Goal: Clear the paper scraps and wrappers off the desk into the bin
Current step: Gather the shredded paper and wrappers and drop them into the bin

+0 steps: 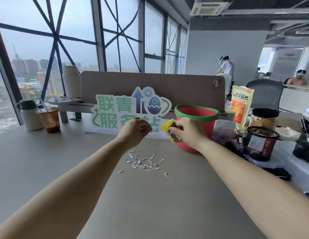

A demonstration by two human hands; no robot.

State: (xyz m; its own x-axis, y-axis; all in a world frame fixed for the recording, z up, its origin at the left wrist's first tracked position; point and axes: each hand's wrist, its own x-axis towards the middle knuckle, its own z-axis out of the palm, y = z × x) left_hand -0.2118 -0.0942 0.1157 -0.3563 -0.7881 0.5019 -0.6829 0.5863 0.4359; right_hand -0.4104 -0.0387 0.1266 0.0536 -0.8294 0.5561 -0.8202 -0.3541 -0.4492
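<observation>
Grey desk (64, 169), window-side. Paper scraps (143, 163) scattered centre frame. Right hand (186, 133) pinches yellow wrapper (166, 128) just beside red bin (196, 116), centre right. Left hand (134, 131) curled; cannot tell whether it holds anything.

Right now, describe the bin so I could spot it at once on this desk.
Find the brown divider panel at the back of the desk, behind the green-and-blue sign. Right of the sign stands the bin, behind the right hand holding a yellow wrapper. It is the only red tub with a green rim; beside it are a black mesh holder and a clear jar.
</observation>
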